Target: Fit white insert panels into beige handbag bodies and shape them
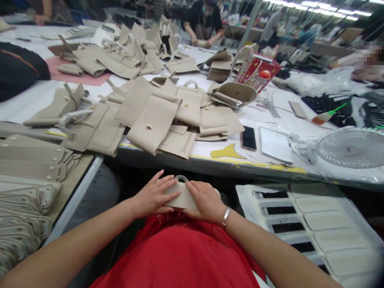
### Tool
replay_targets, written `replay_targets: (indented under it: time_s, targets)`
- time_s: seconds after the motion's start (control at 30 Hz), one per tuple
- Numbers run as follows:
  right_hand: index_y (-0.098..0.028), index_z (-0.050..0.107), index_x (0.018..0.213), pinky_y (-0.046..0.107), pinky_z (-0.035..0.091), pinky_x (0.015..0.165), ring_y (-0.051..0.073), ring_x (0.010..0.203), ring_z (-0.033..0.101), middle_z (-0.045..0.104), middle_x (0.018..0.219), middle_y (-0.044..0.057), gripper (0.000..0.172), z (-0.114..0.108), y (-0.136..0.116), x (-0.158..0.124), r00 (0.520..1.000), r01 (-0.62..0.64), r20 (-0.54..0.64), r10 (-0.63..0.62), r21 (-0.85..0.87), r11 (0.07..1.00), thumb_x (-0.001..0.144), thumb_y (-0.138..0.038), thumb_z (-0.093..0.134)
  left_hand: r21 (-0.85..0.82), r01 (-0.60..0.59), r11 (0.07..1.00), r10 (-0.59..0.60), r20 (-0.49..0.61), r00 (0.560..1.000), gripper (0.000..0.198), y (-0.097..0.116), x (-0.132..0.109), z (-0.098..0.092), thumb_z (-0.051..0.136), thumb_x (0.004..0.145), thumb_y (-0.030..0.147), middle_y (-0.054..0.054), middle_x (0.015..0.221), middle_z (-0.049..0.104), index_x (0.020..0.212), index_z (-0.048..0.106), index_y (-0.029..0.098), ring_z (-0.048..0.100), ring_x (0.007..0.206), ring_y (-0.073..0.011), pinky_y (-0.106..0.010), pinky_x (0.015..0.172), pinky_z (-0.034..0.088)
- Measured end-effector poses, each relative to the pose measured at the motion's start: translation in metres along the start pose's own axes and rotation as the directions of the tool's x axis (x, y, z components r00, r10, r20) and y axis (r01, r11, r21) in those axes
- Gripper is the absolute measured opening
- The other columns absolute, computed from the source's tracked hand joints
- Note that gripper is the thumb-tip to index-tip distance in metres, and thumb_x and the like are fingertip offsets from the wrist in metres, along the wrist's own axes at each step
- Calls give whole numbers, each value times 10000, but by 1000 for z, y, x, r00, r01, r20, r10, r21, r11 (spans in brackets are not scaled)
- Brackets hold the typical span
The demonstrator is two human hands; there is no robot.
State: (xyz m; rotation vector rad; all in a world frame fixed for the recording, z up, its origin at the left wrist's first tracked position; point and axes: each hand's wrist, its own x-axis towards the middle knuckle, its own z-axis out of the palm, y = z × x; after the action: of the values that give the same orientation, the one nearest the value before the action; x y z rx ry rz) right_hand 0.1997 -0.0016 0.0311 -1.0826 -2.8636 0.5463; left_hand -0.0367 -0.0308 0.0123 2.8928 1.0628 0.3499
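A small beige handbag [187, 197] with a looped top handle [181, 178] rests at my lap, between my two hands. My left hand [159, 195] grips its left side, with the fingers fanned across the surface and the thumb along the near edge. On the other side, my right hand [207, 200] is wrapped over the bag, thumb at the near edge. The bag's underside and part of its right end are hidden. Just beyond, several beige bag bodies [154, 124] with metal clasps lie in an overlapping pile along the table edge.
The white table [192, 151] carries a phone [248, 138], a white pad [275, 145], a yellow scrap [227, 151], a fan [351, 148] and a red box [255, 72]. Stacked beige pieces [24, 200] stand left; a rack of panels [327, 236] stands right. A co-worker [204, 24] sits opposite.
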Motion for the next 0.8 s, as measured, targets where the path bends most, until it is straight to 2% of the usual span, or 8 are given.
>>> replay_targets:
  time_s: [0.13, 0.2, 0.37, 0.5, 0.57, 0.67, 0.73, 0.8]
  targets:
    - [-103, 383, 1302, 414, 305, 933, 291, 1084, 425, 466, 1255, 153, 786, 1, 3, -1, 1000, 3, -9, -3, 8, 1000, 688, -550, 588, -50, -69, 996, 63, -111, 992, 387, 6, 2, 8, 521, 835, 371, -102, 1145, 581, 1166, 548, 172, 470, 1105, -253, -439, 990, 339]
    - [-103, 382, 1304, 415, 303, 942, 289, 1092, 420, 463, 1263, 150, 782, 1, 5, 0, 1000, 5, -12, -5, 21, 1000, 697, -553, 584, -74, -73, 995, 62, -141, 988, 378, 6, 3, 10, 533, 833, 346, -89, 1106, 610, 1164, 546, 164, 499, 1059, -238, -415, 957, 379]
    - [-108, 387, 1304, 419, 290, 965, 288, 1132, 398, 453, 1288, 143, 758, 2, 11, 3, 1000, -2, -12, 3, 77, 997, 721, -557, 572, -114, -74, 991, 52, -186, 981, 376, 1, 5, 11, 559, 818, 317, -87, 1086, 631, 1156, 549, 151, 518, 1034, -230, -403, 933, 404]
    - [-117, 384, 1308, 423, 273, 984, 277, 1143, 395, 454, 1294, 127, 726, 2, 14, 4, 1000, -11, 2, 11, 105, 994, 755, -561, 541, -151, -64, 987, 37, -175, 984, 370, -3, 7, 12, 575, 808, 330, -78, 1090, 629, 1137, 553, 162, 520, 1031, -219, -391, 941, 394]
    - [-112, 400, 1292, 426, 276, 980, 275, 1128, 406, 473, 1273, 128, 709, 1, 14, 6, 1000, -26, 6, 25, 113, 993, 755, -552, 545, -179, 21, 984, -47, -140, 989, 402, -5, 8, 12, 579, 793, 397, -99, 1146, 595, 1126, 548, 173, 501, 1072, -236, -405, 946, 387]
    - [-105, 425, 1264, 427, 284, 967, 277, 1108, 417, 488, 1250, 133, 704, 0, 14, 10, 999, -47, 4, 47, 131, 990, 734, -548, 566, -223, 207, 953, -228, -73, 971, 617, -7, 10, 15, 560, 730, 575, -162, 1218, 528, 1160, 495, 137, 462, 1135, -281, -454, 977, 349]
    - [-106, 436, 1251, 423, 287, 961, 274, 1097, 423, 494, 1241, 132, 689, 1, 14, 12, 998, -56, 9, 55, 146, 988, 733, -541, 565, -246, 263, 933, -281, -41, 959, 732, -8, 12, 17, 541, 700, 637, -170, 1183, 541, 1204, 439, 115, 472, 1120, -278, -460, 996, 322]
    - [-106, 438, 1249, 417, 285, 962, 271, 1094, 424, 497, 1236, 129, 663, 1, 15, 13, 998, -59, 10, 58, 154, 986, 747, -526, 550, -263, 273, 925, -290, -23, 957, 756, -8, 13, 19, 542, 699, 636, -151, 1140, 561, 1231, 400, 118, 487, 1095, -259, -446, 1004, 311]
